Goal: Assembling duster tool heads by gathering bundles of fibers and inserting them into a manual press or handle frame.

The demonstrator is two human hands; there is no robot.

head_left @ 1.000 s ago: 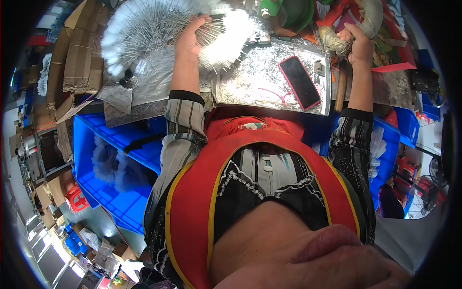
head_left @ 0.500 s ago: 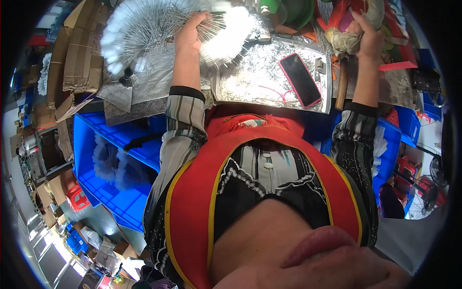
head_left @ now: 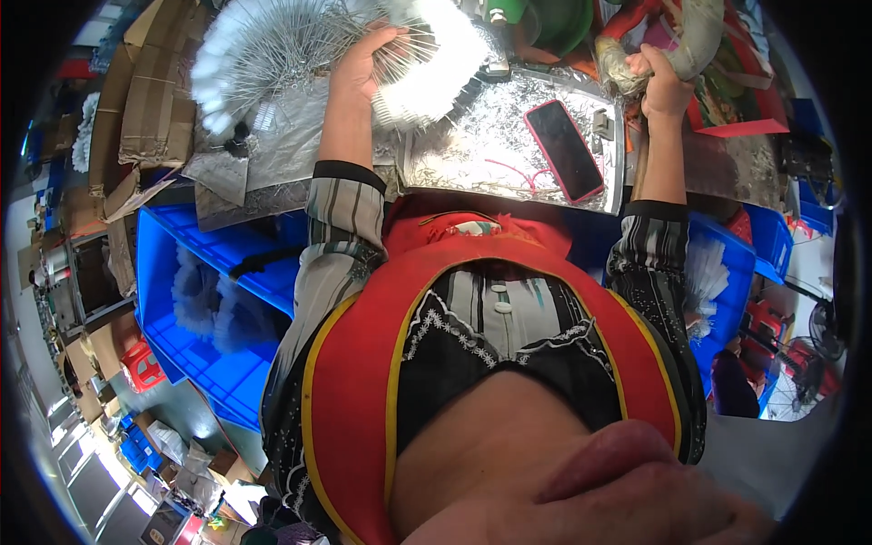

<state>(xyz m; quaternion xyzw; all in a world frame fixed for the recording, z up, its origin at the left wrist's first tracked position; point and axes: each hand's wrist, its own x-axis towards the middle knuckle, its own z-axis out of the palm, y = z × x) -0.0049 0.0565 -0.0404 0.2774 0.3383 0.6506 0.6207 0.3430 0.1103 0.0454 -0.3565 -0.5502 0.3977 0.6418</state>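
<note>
I saw red-cased smartphone [head_left: 565,148] lying flat on foil-covered worktop [head_left: 472,154]; blue plastic bins [head_left: 195,318] stood below at left, flattened brown cardboard boxes [head_left: 136,118] piled beyond them.

This is looking like a small workshop or factory assembly station. A foil-covered workbench [head_left: 490,154] is carrying a fanned heap of white-tipped wire stems [head_left: 300,45], blue plastic bins [head_left: 195,354] are sitting beside and under it holding more white pieces, and flattened cardboard boxes [head_left: 150,109] are piling up at the left. A phone [head_left: 565,150] is lying on the bench.
</note>
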